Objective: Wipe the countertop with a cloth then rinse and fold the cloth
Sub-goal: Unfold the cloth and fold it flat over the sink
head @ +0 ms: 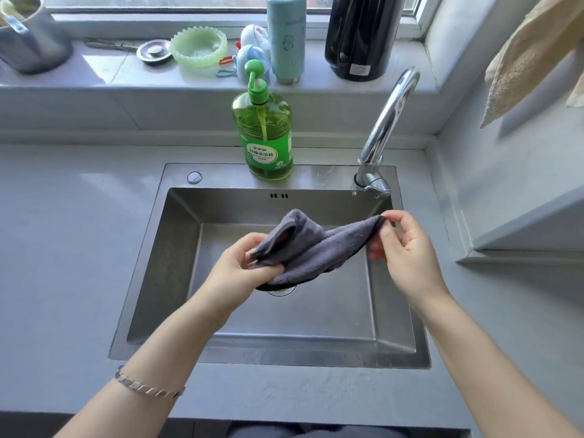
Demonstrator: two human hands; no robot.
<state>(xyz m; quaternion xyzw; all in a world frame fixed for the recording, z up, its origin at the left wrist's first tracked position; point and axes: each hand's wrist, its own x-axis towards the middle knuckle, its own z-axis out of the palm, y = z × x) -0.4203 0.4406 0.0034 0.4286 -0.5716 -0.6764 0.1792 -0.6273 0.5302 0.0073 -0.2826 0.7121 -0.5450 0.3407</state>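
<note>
soap bottle and faucet beyond both hands, nothing between. grey cloth stretched over sink: left hand clutches one end, right hand pinches the other corner.

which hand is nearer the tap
Right. The right hand pinches the cloth just below the tap base, at the sink's right side. The left hand grips the cloth's other end over the sink's middle.
</note>
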